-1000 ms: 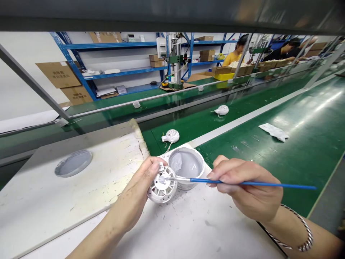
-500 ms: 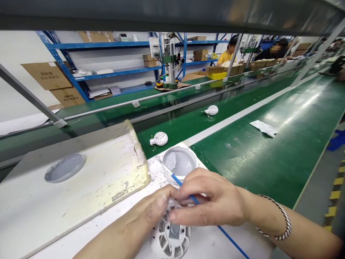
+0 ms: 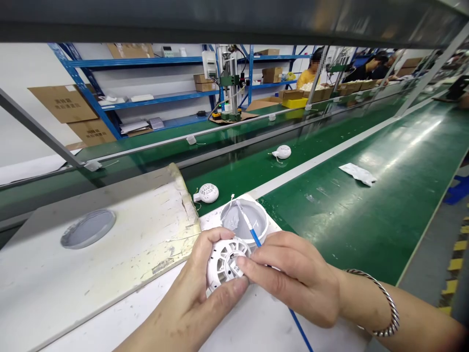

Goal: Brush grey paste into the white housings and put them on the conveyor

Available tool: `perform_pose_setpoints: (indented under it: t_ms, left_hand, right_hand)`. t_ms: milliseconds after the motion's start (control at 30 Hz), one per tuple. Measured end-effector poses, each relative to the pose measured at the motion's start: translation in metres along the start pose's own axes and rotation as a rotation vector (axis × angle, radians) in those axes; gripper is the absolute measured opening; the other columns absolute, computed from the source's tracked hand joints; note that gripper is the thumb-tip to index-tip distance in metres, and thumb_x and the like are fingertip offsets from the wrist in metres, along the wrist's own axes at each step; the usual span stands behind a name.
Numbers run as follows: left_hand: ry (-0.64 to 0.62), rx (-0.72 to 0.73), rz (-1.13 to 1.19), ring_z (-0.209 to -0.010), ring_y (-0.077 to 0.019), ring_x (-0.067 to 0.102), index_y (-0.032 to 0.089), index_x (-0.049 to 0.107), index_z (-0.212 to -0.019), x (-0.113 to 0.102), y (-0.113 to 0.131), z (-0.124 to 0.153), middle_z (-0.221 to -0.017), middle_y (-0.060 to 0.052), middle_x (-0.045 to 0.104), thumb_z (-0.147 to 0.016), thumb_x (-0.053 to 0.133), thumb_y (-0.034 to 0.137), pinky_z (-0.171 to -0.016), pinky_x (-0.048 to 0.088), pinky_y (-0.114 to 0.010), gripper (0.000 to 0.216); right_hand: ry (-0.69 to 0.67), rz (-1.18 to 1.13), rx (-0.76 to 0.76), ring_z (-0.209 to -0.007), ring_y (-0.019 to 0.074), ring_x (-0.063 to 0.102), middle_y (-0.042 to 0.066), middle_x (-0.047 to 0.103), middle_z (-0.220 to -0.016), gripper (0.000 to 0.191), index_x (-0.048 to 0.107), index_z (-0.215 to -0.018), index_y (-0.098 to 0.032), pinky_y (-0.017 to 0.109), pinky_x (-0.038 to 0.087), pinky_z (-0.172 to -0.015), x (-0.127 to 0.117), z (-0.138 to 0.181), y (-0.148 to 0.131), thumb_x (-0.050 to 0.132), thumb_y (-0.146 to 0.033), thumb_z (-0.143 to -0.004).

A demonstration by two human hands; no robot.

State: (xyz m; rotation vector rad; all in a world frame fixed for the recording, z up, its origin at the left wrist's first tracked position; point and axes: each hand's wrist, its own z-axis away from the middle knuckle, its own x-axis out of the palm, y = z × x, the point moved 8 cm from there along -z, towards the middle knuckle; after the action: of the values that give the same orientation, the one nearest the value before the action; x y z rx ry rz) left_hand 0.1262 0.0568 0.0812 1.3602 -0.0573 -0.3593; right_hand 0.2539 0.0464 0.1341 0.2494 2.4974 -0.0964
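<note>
My left hand (image 3: 200, 288) is closed around a white round slotted housing (image 3: 221, 259), probably of a small fan, tilted toward me above the white work surface. My right hand (image 3: 296, 276) has a thin blue-handled brush (image 3: 253, 235) clasped between its fingers, its pale tip over the dish of grey paste (image 3: 258, 220). With thumb and forefinger, the same hand touches a small white piece (image 3: 236, 266) at the housing's hub; the fingertips partly cover it. Thin wires with a small white connector (image 3: 232, 196) stick up behind the housing.
A worn pale board (image 3: 139, 205) with a round grey patch (image 3: 90, 228) lies to the left. Two similar white housings (image 3: 208, 193) (image 3: 282, 152) rest on the green conveyor (image 3: 249, 171). A white packet (image 3: 357, 174) lies to the right. People sit farther down the line.
The housing has come up and turned in my left hand, and a white piece now shows where a grey square was at its hub. The housings on the conveyor have shifted left.
</note>
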Motion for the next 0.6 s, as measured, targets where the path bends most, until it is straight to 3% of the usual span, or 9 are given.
perform_pose_setpoints:
  t_ms: [167,400,533,600]
  left_hand:
    - [-0.001,0.049,0.050,-0.101,-0.0206,0.049,0.034,0.037,-0.120,-0.005,-0.004,0.000,-0.091,0.000,0.056,-0.087,0.055,0.048,-0.073,0.038,-0.030,0.039]
    - [0.049,0.078,0.180,-0.104,-0.0199,0.046,0.035,0.044,-0.114,-0.007,-0.015,-0.005,-0.117,0.001,0.053,-0.086,0.057,0.038,-0.078,0.040,-0.029,0.031]
    - [0.196,0.133,0.082,-0.101,-0.0202,0.049,0.033,0.050,-0.111,-0.010,-0.013,-0.004,-0.126,0.001,0.050,-0.083,0.057,0.037,-0.081,0.041,-0.030,0.029]
    - [0.334,0.180,-0.054,-0.099,-0.0217,0.053,0.030,0.053,-0.111,-0.033,-0.011,-0.003,-0.127,-0.002,0.052,-0.081,0.057,0.037,-0.079,0.042,-0.031,0.031]
  right_hand:
    - [-0.013,0.048,-0.030,-0.082,0.0186,0.062,0.009,0.069,-0.090,0.036,0.066,-0.106,-0.004,0.030,0.056,-0.076,-0.003,-0.002,-0.006,0.033,-0.010,-0.093]
    - [-0.067,0.084,-0.012,-0.083,0.0187,0.060,0.008,0.070,-0.094,0.034,0.065,-0.109,-0.004,0.030,0.056,-0.079,0.006,-0.001,-0.009,0.036,-0.009,-0.092]
    - [-0.098,0.085,0.011,-0.083,0.0188,0.061,0.008,0.070,-0.094,0.034,0.064,-0.112,-0.005,0.032,0.056,-0.078,0.012,0.001,-0.007,0.036,-0.009,-0.093]
    - [-0.064,0.073,-0.022,-0.086,0.0181,0.062,0.008,0.070,-0.093,0.034,0.064,-0.111,-0.006,0.030,0.056,-0.081,0.006,0.001,-0.008,0.035,-0.010,-0.095]
